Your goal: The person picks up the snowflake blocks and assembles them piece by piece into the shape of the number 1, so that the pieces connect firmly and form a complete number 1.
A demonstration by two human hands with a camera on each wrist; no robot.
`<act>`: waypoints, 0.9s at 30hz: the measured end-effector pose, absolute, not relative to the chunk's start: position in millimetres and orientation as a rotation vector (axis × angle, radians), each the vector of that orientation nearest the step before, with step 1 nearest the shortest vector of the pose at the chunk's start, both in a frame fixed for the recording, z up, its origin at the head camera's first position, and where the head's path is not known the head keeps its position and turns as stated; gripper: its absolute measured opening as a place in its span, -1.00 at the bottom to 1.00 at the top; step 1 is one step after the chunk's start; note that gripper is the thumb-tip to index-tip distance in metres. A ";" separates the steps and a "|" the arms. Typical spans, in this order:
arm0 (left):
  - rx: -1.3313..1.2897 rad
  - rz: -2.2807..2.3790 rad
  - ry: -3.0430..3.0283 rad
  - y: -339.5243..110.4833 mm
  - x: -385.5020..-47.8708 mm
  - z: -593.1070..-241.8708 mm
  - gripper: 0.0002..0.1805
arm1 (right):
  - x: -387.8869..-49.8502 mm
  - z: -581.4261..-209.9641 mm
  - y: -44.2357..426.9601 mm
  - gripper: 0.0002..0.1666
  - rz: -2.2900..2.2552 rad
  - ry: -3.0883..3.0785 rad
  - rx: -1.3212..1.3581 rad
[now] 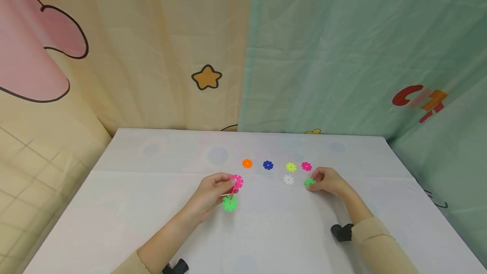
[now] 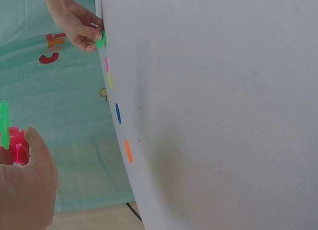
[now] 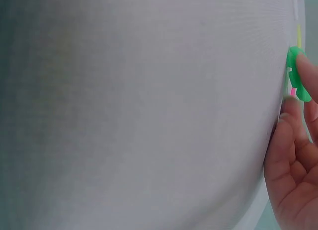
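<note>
My left hand [image 1: 208,193] holds a small joined group of notched plastic snowflake discs above the table. A pink disc [image 1: 238,182] is at its fingertips, and a green disc [image 1: 230,203] hangs below. Between them shows a thin pink edge, perhaps another disc seen side-on. To the right, my right hand [image 1: 330,181] pinches a single green disc [image 1: 310,182] at the tabletop, between thumb and fingers. The right wrist view shows that green disc [image 3: 297,73] tilted up on edge under the thumb. Close to this hand lie a pink disc [image 1: 306,166] and a white disc [image 1: 288,179].
More loose discs lie flat toward the back: orange [image 1: 247,163], blue [image 1: 268,165] and yellow [image 1: 291,167]. They rest on a white-covered table [image 1: 152,206]. Printed curtains [image 1: 323,54] hang behind its far edge. Black devices [image 1: 341,232] sit at both wrists.
</note>
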State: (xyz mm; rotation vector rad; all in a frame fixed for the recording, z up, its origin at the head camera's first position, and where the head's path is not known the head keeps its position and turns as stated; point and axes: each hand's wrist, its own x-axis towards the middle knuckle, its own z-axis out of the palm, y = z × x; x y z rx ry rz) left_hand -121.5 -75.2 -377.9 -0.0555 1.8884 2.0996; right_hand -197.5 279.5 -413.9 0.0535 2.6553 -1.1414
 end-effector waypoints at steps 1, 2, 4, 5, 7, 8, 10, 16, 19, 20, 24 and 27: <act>-0.051 2.101 1.885 -75.4 -121.6 -378.4 -0.69 | -197.6 -413.8 280.2 -0.65 -1.161 2.640 0.054; -0.046 2.101 1.884 -75.5 -121.6 -378.9 -0.69 | -197.8 -413.9 281.1 -0.66 -1.173 2.628 0.056; -0.038 2.101 1.880 -75.5 -121.4 -379.1 -0.69 | -198.0 -414.1 283.1 -0.68 -1.192 2.607 0.062; -0.031 2.101 1.879 -75.4 -121.3 -379.5 -0.69 | -197.9 -414.0 283.7 -0.68 -1.201 2.597 0.070; -0.021 2.099 1.881 -75.2 -121.2 -379.7 -0.68 | -197.9 -414.2 284.6 -0.68 -1.202 2.585 0.110; -0.019 2.099 1.883 -75.1 -121.1 -379.6 -0.68 | -197.9 -414.4 284.9 -0.68 -1.202 2.580 0.111; -0.014 2.103 1.880 -75.0 -121.0 -379.9 -0.68 | -197.9 -414.9 285.0 -0.65 -1.212 2.566 0.121; -0.020 2.113 1.868 -74.5 -120.6 -380.6 -0.69 | -195.4 -415.0 282.4 -0.54 -1.251 2.538 0.140; -0.006 2.111 1.865 -74.3 -120.3 -380.2 -0.69 | -194.1 -413.5 280.6 -0.54 -1.285 2.510 0.132; -0.002 2.109 1.865 -74.3 -120.4 -380.4 -0.69 | -194.1 -413.4 280.2 -0.55 -1.298 2.499 0.119; 0.004 2.105 1.864 -73.9 -120.3 -380.7 -0.68 | -193.8 -412.9 276.4 -0.58 -1.320 2.466 0.109; 0.001 2.106 1.862 -73.4 -120.3 -381.4 -0.68 | -193.5 -411.2 271.8 -0.59 -1.328 2.450 0.109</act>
